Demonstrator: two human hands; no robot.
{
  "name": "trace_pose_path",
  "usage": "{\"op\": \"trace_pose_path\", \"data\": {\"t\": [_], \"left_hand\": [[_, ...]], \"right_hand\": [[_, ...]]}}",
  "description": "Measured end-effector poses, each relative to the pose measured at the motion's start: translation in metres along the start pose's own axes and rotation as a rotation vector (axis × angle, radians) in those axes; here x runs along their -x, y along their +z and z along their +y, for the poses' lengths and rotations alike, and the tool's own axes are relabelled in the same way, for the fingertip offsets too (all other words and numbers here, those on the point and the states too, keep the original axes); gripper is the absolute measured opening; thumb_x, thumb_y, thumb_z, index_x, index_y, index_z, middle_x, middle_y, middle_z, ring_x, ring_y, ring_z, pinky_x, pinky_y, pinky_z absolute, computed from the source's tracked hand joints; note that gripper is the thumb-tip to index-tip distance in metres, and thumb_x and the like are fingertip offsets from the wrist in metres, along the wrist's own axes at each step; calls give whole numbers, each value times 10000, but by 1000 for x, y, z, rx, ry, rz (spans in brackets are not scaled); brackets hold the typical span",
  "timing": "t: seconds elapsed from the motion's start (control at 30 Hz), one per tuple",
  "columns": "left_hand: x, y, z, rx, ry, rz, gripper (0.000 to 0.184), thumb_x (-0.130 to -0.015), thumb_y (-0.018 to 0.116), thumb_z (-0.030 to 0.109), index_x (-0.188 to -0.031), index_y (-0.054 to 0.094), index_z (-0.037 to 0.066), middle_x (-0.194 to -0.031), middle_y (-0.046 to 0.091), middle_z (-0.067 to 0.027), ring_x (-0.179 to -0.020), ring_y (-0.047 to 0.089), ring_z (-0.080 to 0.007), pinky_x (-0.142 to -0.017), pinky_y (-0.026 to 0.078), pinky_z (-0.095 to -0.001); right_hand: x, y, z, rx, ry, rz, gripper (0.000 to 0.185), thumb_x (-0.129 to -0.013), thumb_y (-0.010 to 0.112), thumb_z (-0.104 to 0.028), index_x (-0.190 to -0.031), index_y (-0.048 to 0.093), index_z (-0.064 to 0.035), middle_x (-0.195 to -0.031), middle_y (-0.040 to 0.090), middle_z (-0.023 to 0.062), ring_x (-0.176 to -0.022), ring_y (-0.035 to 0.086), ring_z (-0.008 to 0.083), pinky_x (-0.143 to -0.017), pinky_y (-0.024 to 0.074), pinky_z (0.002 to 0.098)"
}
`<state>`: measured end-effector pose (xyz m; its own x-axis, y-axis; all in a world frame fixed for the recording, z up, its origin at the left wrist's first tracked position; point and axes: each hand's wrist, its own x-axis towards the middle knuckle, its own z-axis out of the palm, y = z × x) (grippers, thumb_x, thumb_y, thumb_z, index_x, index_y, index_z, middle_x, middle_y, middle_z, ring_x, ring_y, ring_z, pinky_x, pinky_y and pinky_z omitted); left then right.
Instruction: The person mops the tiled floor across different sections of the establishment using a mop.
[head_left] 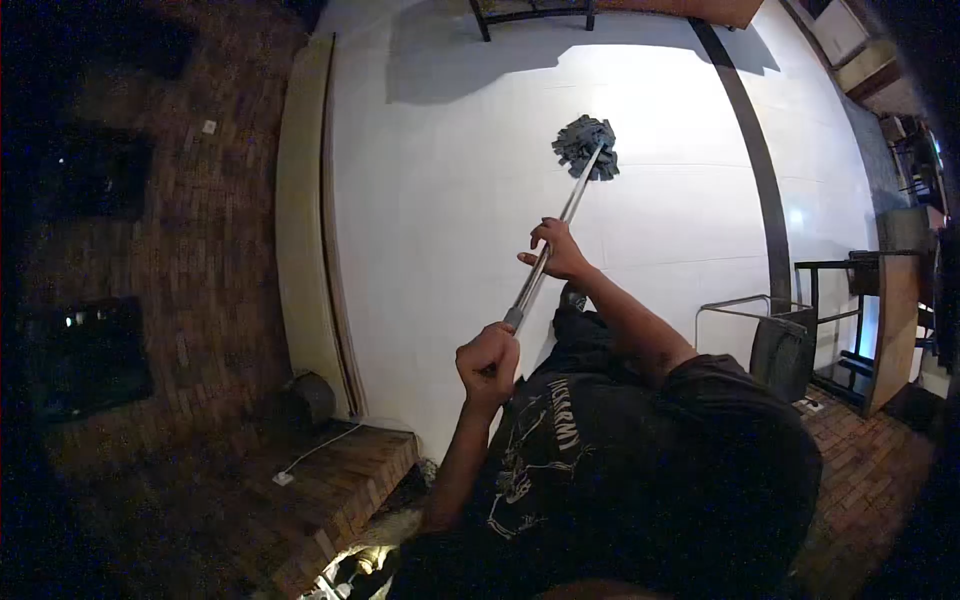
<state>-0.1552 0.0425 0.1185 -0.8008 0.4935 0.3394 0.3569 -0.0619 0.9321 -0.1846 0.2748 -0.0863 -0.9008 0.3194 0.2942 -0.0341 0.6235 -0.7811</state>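
Note:
A mop with a head of dark grey strips point(586, 148) rests on the white floor point(450, 200) ahead of me. Its shiny metal pole point(577, 196) slants down toward my body. My left hand point(487, 362) is closed in a fist around the upper end, just behind a grey sleeve point(513, 317) on the pole. Farther down, my right hand point(555, 250) holds the middle of the pole in a looser grip, with some fingers partly extended.
A brick wall point(220, 250) and a pale ledge point(305, 230) run along the left. Dark-framed furniture point(535, 14) stands at the far end. At right are a chair point(785, 350) and a wooden-topped table point(893, 330). A dark stripe point(750, 130) crosses the floor.

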Motion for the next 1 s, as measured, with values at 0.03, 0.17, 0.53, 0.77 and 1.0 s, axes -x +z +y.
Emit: {"op": "trace_pose_path", "data": {"t": [0.03,0.17,0.53,0.77,1.0], "left_hand": [[3,2,-1,1,-6,30,293,-804,614,-109,-578,464,3,-583,497,-54,-569,532,-160,-830,541,-432],[22,-3,28,21,-155,391,293,-853,602,-68,-585,495,-19,-582,532,-72,-586,537,-164,-805,538,-439],[149,63,42,-353,-363,635,264,-886,615,39,-635,562,-22,-657,630,-119,-625,605,-193,-577,465,-338],[156,74,-13,-513,-221,427,199,-858,661,44,-675,586,17,-781,673,-123,-768,686,-294,-701,544,-393],[76,58,-35,-375,-141,46,15,-850,657,-10,-856,649,1,-895,677,-111,-780,667,-215,-639,528,-307]], "right_hand": [[1,1,-2,4,-14,-3,387,-685,837,-411,-752,596,-116,-858,586,107,-1000,525,313,-856,361,455],[-8,2,-34,-104,-31,-224,391,-708,833,-410,-712,603,-94,-841,619,71,-1052,531,331,-985,365,452],[80,34,-31,-184,-352,-554,312,-699,809,-380,-801,602,-169,-877,603,52,-973,573,294,-815,412,557],[89,16,-35,-143,-334,-560,369,-675,799,-159,-982,595,-131,-1058,592,128,-1254,462,390,-1093,341,572],[44,5,-26,-53,-91,-505,465,-720,725,-43,-1152,557,-71,-1332,458,277,-1355,336,481,-1128,337,530]]}}
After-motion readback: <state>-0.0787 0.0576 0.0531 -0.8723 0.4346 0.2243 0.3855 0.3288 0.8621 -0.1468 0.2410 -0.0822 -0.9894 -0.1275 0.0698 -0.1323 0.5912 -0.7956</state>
